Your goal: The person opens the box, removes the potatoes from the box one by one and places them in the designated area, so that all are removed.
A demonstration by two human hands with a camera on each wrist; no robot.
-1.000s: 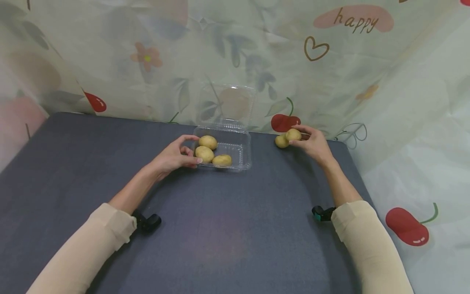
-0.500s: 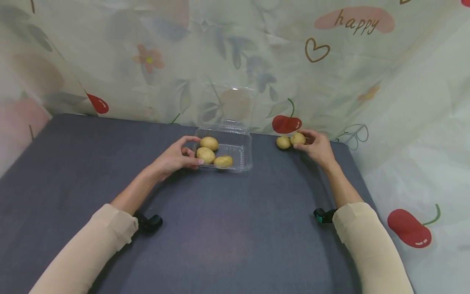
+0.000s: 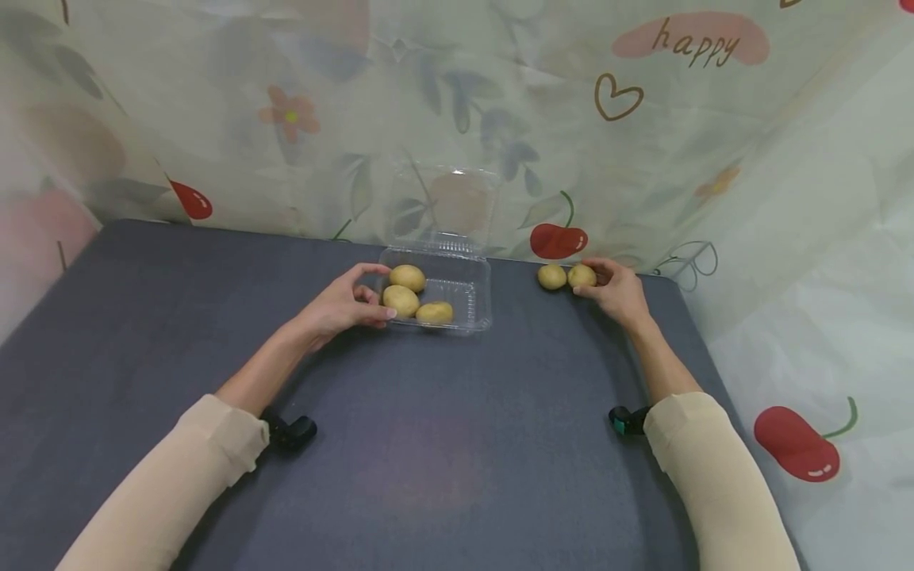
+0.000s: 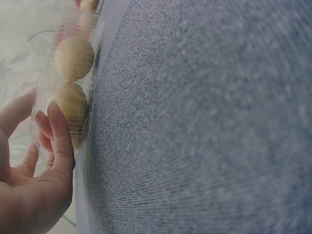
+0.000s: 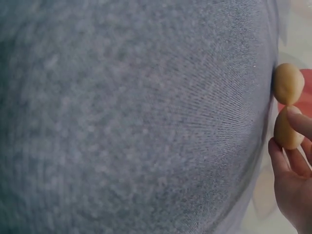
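A clear plastic container (image 3: 489, 295) with its hinged lid (image 3: 460, 198) raised stands at the back of the table. Three potatoes lie in it: one potato (image 3: 407, 277) at the back left, another potato (image 3: 401, 301) in front of it, and a third potato (image 3: 435, 313) by the front wall. My left hand (image 3: 341, 303) grips the container's left end between thumb and fingers. To the right, my right hand (image 3: 620, 293) pinches a potato (image 3: 581, 275) low at the table's back edge. Close on its left sits a further potato (image 3: 552, 277); in the right wrist view the two seem to touch.
A dark grey cloth (image 3: 428, 444) covers the table. Right behind its back edge hangs a patterned curtain (image 3: 321, 174), and another sheet (image 3: 821, 317) hangs along the right side. Each wrist wears a black camera (image 3: 291, 433).
My right hand has brought its potato slightly right and down, from in front of the other potato to a place beside it. The left hand stays on the container.
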